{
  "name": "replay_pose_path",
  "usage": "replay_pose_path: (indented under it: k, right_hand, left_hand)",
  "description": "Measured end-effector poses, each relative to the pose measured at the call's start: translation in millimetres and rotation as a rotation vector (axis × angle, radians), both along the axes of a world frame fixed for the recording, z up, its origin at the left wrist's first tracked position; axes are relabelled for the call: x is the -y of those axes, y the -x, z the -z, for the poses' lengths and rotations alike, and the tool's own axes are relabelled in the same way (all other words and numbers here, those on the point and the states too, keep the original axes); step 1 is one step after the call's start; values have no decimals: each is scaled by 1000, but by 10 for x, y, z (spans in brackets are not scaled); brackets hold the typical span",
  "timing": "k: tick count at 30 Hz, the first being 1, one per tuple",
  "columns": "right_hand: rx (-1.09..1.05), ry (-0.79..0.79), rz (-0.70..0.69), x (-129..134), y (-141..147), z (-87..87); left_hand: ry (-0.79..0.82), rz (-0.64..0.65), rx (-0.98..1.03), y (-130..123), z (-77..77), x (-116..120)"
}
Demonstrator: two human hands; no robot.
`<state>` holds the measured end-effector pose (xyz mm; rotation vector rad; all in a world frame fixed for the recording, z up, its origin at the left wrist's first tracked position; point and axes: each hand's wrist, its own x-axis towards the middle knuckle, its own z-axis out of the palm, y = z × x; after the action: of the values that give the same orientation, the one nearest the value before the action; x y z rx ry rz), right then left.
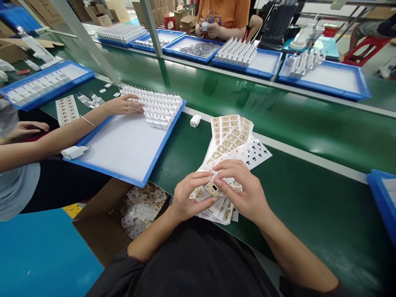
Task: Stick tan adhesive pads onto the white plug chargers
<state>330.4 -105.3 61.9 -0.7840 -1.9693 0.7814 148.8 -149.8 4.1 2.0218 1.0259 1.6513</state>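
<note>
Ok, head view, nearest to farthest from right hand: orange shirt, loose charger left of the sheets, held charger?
1. Held charger: touching right hand, left side.
2. Loose charger: ahead, left.
3. Orange shirt: far ahead, top of view.

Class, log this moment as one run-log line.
left hand, right hand: hold white plastic charger; below: fanned white-and-tan sticker sheets; surface: green tabletop

no legible txt or nos.
</note>
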Motion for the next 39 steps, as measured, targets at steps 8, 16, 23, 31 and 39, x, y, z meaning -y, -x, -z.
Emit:
replay_pose_path:
  k: [8, 16, 23, 31, 39]
  right_hand:
    - [-145, 52, -228, 5, -150, -74]
    - [-74, 422, 172, -420, -148, 469]
    - [-66, 414, 131, -477, -170, 541]
    - [-7, 375, 99, -471, -153, 593]
    - [-31, 328, 172, -456, -166, 594]
  left_hand:
    - [294, -165, -31, 106, 65, -89]
    - [322, -496, -295, 304, 195, -836]
    - [455, -564, -610, 86, 209, -1727]
    - [508, -595, -593, 109, 192, -2039]
    - [627, -126, -292, 154, -148, -1221]
